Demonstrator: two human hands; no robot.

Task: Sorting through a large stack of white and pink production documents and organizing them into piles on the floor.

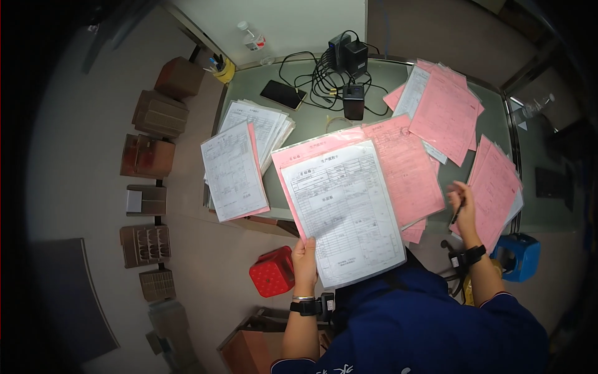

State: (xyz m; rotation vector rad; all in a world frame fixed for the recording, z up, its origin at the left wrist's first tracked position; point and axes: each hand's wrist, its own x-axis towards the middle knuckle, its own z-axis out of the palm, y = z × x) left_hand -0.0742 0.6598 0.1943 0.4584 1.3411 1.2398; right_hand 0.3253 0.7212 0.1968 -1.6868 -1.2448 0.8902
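Observation:
My left hand [304, 257] grips the lower left edge of a white printed form [349, 218] in a clear sleeve, with a pink sheet [293, 156] showing behind it. The form is tilted over the near edge of the desk and my lap. My right hand [461, 202] is closed around a dark pen [459, 210], apart from the papers and to the right of them. Pink sheets [408, 171] lie just behind the held form. Nearest to my right hand is a pile of pink sheets [494, 187] at the desk's right end.
More pink sheets [445, 109] lie at the back right; white forms [249, 137] are piled at the left. A phone [283, 94], tangled black cables [321, 78] and adapters [353, 101] occupy the desk's back. A red stool [272, 272] and blue stool [518, 257] stand on the floor.

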